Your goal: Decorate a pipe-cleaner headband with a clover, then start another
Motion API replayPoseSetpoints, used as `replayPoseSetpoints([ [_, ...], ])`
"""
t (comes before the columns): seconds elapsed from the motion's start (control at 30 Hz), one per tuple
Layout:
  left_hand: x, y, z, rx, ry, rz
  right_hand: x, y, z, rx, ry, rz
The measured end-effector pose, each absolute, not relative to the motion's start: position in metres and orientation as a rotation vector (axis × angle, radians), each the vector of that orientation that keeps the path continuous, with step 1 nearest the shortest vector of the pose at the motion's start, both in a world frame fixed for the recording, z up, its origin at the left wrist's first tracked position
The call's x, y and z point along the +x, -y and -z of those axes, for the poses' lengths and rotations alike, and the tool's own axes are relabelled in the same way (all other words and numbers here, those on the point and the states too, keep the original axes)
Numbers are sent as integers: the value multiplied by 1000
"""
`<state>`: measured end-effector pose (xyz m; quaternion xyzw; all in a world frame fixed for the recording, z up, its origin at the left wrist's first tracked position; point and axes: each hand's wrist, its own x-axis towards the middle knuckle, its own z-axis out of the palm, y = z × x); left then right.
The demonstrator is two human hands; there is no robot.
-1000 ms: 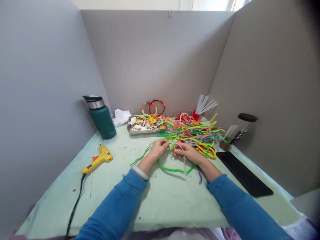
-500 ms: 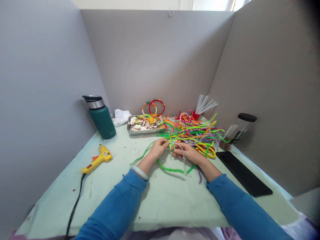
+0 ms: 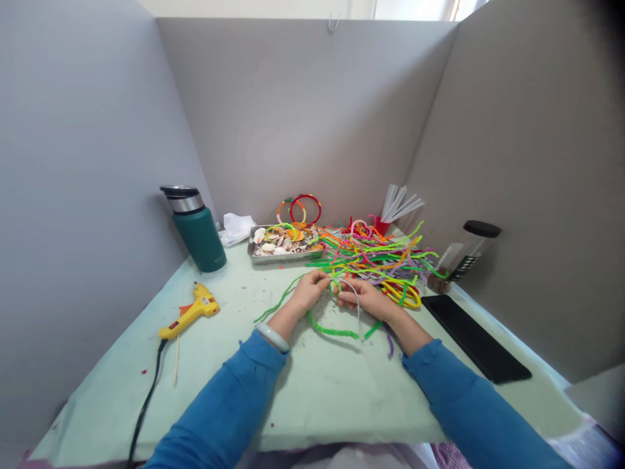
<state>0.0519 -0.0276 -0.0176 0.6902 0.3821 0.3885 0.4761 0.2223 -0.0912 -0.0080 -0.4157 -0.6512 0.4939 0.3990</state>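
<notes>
A thin hoop (image 3: pixel 358 301) is held up over the table between my hands. Its right side is bare and whitish, while fuzzy green pipe cleaner (image 3: pixel 333 332) covers its lower left part. My left hand (image 3: pixel 308 290) is closed in a pinch at the hoop's top left. A loose green pipe cleaner (image 3: pixel 276 308) trails out to the left from behind that hand. My right hand (image 3: pixel 365 299) pinches a small curl of light green pipe cleaner (image 3: pixel 334 286) at the hoop's top; the fingertips partly hide it. Short green and purple pieces (image 3: pixel 390 345) lie near my right wrist.
A pile of coloured pipe cleaners (image 3: pixel 371 251) lies behind my right hand. Beyond are a shell tray (image 3: pixel 288 260), two wrapped hoops (image 3: pixel 319 208) and a red cup (image 3: pixel 382 226) of white sticks. A glue gun (image 3: pixel 193 314) and bottle (image 3: pixel 200 240) stand left, a black phone-like slab (image 3: pixel 476 339) right.
</notes>
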Motion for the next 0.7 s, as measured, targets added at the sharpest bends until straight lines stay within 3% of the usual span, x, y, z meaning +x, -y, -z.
replayPoseSetpoints([
  [0.7,52,27,18,1706,-945,-950,221,92,7,-1066,1653,-1243],
])
